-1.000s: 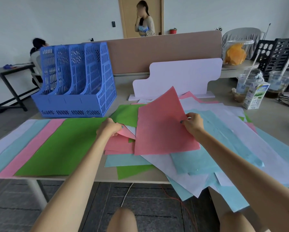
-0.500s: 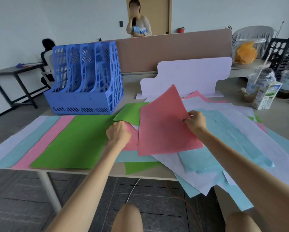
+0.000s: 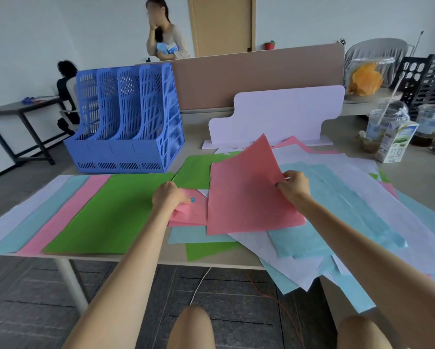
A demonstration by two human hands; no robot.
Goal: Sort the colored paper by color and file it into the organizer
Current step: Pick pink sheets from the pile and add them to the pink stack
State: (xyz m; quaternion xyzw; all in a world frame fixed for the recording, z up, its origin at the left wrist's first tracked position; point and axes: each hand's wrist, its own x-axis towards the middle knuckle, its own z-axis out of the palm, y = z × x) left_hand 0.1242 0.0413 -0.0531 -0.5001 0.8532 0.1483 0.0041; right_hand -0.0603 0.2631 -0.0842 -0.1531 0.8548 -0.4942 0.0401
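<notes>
1. the raised pink sheet (image 3: 249, 195) is the one you are handling. it sits over the middle of the table (image 3: 193, 137), on top of the mixed pile (image 3: 357, 212). its far side is lifted so one corner peaks up and away from you, while its near edge lies low on the papers beneath.
2. its long axis seems to run from you toward the far side of the table, leaning a little right. its face is turned toward you.
3. your right hand (image 3: 293, 186) pinches the sheet's right edge about halfway along, thumb in front and fingers behind. this looks like a way to peel it clear of the light blue and white sheets below.
4. your left hand (image 3: 169, 197), fingers curled, grips the edge of the lower pink sheets (image 3: 192, 215), just left of the raised one. this is probably to gather one colour together.
5. further left, sorted sheets lie flat and fanned: the green stack (image 3: 105, 215) on top, then a pink strip (image 3: 67, 212), a light blue strip (image 3: 35, 212) and a white strip (image 3: 7, 217).
6. behind them the blue organizer (image 3: 128, 119) stands upright with its open side toward you. no paper shows in its slots, so filing looks unstarted.
7. the mixed pile overhangs the near table edge on your right. a white board stand (image 3: 276, 114) and a milk carton (image 3: 397, 142) stand beyond it.
</notes>
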